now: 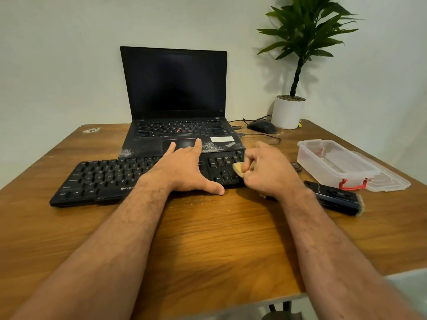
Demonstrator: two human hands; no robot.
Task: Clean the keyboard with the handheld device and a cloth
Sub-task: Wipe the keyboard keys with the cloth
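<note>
We see the keyboard (111, 179), black, lying across the middle of the table (208, 239), its far edge touching the front lip of the laptop (175, 125). The left hand (184, 172) lies flat over the keyboard's right-centre keys, fingers straight and spread toward 12 o'clock, two fingertips reaching the laptop's palm rest, thumb down at the keyboard's near edge. It grasps nothing.

The right hand (270, 169) sits at the keyboard's right end, about 3 o'clock from the left hand, fingers curled round a tan cloth (239, 169). A fold of cloth shows past the fingers and touches the keys near the arrow cluster.

The device (335, 197), a dark slim bar with a pale brush tip at its near end, lies on the table at 4 o'clock from the right hand, just beyond the wrist, untouched.

At 2 o'clock from the device stands a clear box (332, 162) with red latches, its lid (390, 179) flat beside it on the right.

At 12 o'clock, the laptop is open, screen dark. At 1 o'clock from it rests a black mouse (262, 127) with its cable trailing, and just beyond that a plant (300, 42) in a white pot (287, 113) against the wall
</note>
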